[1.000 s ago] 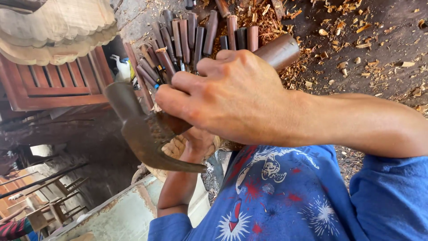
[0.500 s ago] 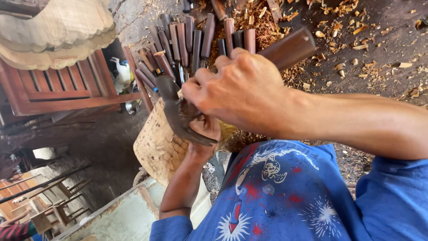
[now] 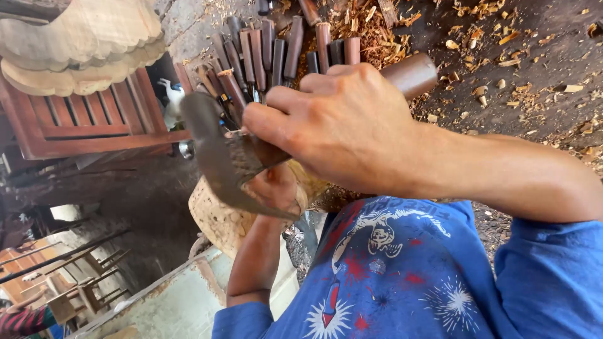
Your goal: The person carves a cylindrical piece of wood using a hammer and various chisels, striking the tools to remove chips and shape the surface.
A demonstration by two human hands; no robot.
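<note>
Right hand (image 3: pixel 339 125): centre frame, fingers clamped around the brown wooden handle (image 3: pixel 411 74) of a dark curved-blade metal adze (image 3: pixel 217 157). Left hand (image 3: pixel 273 188): below the blade, closed on a pale rounded block of carved wood (image 3: pixel 217 220). Row of dark wooden-handled chisels (image 3: pixel 276 56): upper centre, lying side by side on the ground among wood chips (image 3: pixel 502 75). Red slatted wooden furniture (image 3: pixel 81 122): left.

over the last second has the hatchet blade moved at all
Yes. The hatchet blade in the right hand has swung up toward the row of chisels lying on the ground; a second ago it hung lower, further below them.
</note>
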